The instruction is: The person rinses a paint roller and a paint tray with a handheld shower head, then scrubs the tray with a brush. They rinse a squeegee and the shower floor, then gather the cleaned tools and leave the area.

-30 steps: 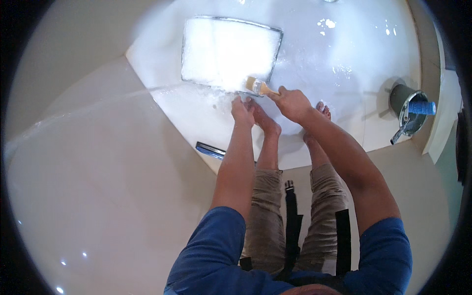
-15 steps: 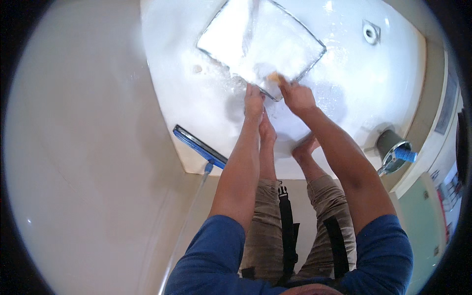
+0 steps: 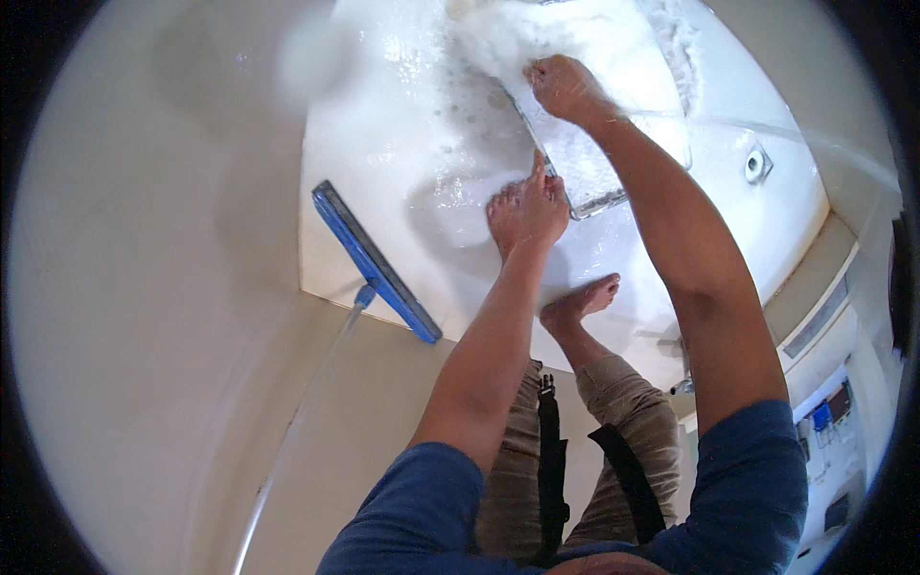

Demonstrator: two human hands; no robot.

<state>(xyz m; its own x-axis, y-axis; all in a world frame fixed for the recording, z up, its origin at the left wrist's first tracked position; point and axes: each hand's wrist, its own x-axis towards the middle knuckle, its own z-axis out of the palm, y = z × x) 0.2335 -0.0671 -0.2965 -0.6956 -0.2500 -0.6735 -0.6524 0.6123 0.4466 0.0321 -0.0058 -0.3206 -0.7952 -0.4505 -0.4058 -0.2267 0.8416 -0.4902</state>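
Foam (image 3: 613, 43) is not yet off the dark-edged panel (image 3: 575, 153), barer near its lower corner; left hand (image 3: 533, 213) grips its edge, but what curled right hand (image 3: 571, 88) holds, I cannot tell.

the panel (image 3: 575, 153) lies on the floor (image 3: 450, 278), the person's left hand (image 3: 539, 209) at its left edge, right hand (image 3: 572, 91) over it; squeegee (image 3: 376, 264) to the left, drain (image 3: 757, 165) right.

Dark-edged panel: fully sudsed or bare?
Partly sudsed: on the panel, thick white suds lie toward the far end; the near corner by the left hand looks much barer.
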